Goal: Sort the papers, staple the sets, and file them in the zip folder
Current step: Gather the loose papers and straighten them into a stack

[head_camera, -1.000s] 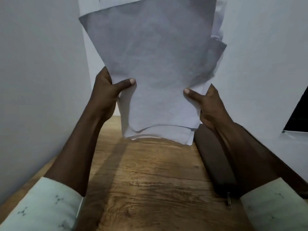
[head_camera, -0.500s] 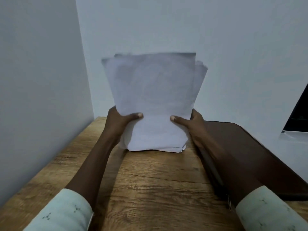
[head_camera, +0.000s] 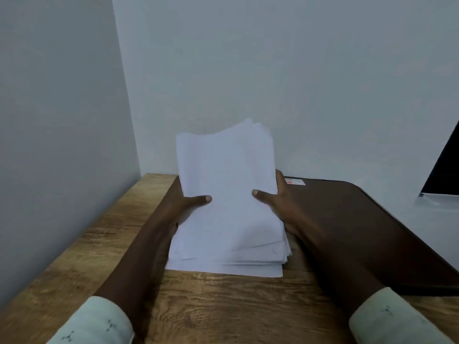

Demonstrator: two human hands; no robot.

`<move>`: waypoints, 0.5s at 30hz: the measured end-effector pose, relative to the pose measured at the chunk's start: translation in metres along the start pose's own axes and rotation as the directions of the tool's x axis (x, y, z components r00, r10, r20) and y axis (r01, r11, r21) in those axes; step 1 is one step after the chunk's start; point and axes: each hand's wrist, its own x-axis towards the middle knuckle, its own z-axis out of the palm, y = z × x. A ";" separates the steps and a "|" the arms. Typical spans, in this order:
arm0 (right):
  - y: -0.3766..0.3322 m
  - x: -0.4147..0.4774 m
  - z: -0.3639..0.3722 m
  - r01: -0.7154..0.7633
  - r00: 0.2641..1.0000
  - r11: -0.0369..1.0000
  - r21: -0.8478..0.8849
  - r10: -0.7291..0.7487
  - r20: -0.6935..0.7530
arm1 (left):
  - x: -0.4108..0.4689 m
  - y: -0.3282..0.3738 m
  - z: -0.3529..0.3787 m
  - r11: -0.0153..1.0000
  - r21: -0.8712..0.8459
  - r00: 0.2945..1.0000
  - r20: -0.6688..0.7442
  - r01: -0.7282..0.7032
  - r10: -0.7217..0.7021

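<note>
Head view: papers, a white stack, sit mid-table between the two hands. The near edge of the stack rests on the wooden table. The far end is lifted and curves up toward the back wall. The sheets are unevenly aligned, with several corners fanning out at the near right.

Left hand grips the left long edge, with the left thumb laid across the top sheet and the other fingers hidden behind the paper. Right hand grips the right long edge the same way, with the right thumb on top pointing inward and the fingers hidden behind. The thumbs are apart, with bare paper between them.

Zip folder, dark brown, lies flat on the table just right of the stack, its far edge at the wall. It appears closed, though the zip cannot be made out from this angle. A small red-and-white label sits at its far left corner, just beside the right hand. The right forearm crosses the folder's left edge.

Pale green sleeves with a small dark motif show at the lower corners: left sleeve, right sleeve. A dark panel is cut off by the right frame edge
</note>
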 end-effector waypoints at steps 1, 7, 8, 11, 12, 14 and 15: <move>-0.015 -0.002 0.002 0.058 0.997 0.998 -0.032 -0.059 -0.056 | 0.004 0.006 0.002 0.999 -0.004 0.999 -0.029 -0.034 0.034; -0.129 -0.053 0.020 0.159 0.785 0.536 -0.829 -0.578 -0.223 | -0.007 0.066 0.040 0.964 0.231 0.958 -0.223 -0.128 0.181; -0.134 -0.062 0.036 0.125 0.812 0.457 -0.881 -0.557 -0.174 | -0.012 0.075 0.046 0.989 0.029 0.987 -0.070 -0.142 0.144; -0.106 -0.073 0.085 0.268 0.882 0.331 -0.905 -0.463 0.092 | -0.018 0.073 0.060 0.934 -0.357 0.987 0.149 0.003 0.054; -0.093 -0.075 0.093 0.330 0.889 0.310 -0.892 -0.420 0.183 | -0.016 0.066 0.058 0.926 -0.377 0.999 0.046 0.013 0.005; -0.078 -0.074 0.089 0.409 0.911 0.465 -0.785 -0.264 0.318 | -0.010 0.042 0.043 0.925 -0.378 0.975 -0.197 0.022 -0.103; -0.078 -0.072 0.079 0.364 0.928 0.605 -0.708 -0.174 0.328 | -0.009 0.032 0.033 0.925 -0.378 0.964 -0.234 0.029 -0.125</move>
